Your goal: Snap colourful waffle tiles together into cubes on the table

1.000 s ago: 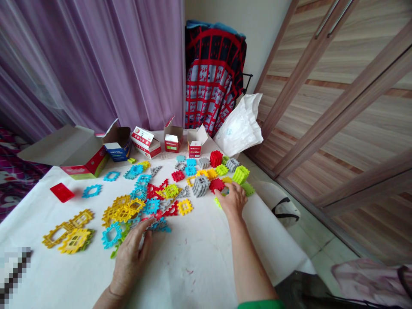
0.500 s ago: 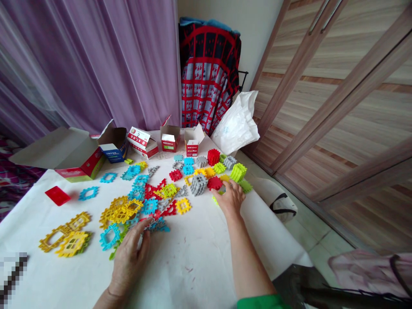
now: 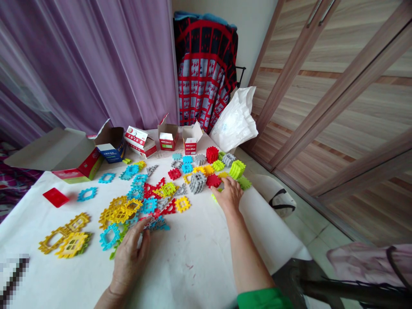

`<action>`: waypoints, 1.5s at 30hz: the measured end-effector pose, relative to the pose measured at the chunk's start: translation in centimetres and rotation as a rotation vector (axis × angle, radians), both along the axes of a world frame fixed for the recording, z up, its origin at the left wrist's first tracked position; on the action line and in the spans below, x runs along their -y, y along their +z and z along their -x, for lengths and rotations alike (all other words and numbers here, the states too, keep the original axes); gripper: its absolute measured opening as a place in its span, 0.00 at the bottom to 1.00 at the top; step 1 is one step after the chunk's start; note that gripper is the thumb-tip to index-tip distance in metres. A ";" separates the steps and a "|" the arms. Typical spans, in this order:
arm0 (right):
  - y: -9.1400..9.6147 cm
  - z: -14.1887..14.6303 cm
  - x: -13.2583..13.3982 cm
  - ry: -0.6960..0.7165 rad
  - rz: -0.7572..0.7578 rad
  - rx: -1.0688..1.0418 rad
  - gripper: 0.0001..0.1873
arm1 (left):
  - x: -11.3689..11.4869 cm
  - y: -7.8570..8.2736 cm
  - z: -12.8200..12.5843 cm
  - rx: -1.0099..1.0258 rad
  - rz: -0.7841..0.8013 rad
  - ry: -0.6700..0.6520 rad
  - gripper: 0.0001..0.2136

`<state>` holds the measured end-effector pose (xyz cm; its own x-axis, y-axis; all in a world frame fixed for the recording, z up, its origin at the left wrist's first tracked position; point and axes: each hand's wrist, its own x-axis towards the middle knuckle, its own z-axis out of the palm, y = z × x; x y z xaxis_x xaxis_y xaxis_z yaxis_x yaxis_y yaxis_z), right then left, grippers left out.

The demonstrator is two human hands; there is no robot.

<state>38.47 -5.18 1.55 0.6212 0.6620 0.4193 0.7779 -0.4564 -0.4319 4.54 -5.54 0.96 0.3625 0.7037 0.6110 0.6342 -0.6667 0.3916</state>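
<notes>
Interlocking plastic building pieces with toothed edges are spread over the white-covered table. My left hand [image 3: 131, 253] rests at the near side of the loose pile, thumb and forefinger apart, fingertips by a blue triangular piece [image 3: 159, 223]. Close to it are a blue frame piece [image 3: 109, 237] and yellow pieces [image 3: 124, 210]. Farther right, my right hand [image 3: 230, 193] bends over a light green building piece [image 3: 214, 198], mostly hidden under the fingers. A red piece [image 3: 213, 180] lies just left of those fingers, with a grey stack [image 3: 197, 183] beyond it. Green pieces [image 3: 237, 169] stand behind the hand.
Open cardboard boxes line the back edge, among them a blue one [image 3: 112, 151] and a large red-green one [image 3: 79, 165]. A white plastic bag [image 3: 234, 122] leans at the back right corner. A red card-like piece [image 3: 56, 197] lies at left. Wooden cupboard doors [image 3: 322, 107] stand right.
The view has shifted slightly. Both hands stay almost where they were, the right one over the same green piece.
</notes>
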 end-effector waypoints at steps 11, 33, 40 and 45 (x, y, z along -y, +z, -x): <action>0.4 0.5 1.1 0.139 -0.306 0.077 0.14 | -0.1 0.1 0.0 0.013 -0.046 -0.028 0.13; -2.5 13.9 1.1 0.798 0.003 0.121 0.18 | -2.9 0.0 5.0 -0.375 0.126 0.279 0.16; -2.4 14.8 1.0 0.793 -0.131 0.108 0.14 | -2.3 -0.7 4.8 -0.324 0.150 0.287 0.18; -1.8 15.8 3.1 0.942 -0.009 0.172 0.22 | -0.6 -0.4 6.1 -0.367 0.147 0.338 0.29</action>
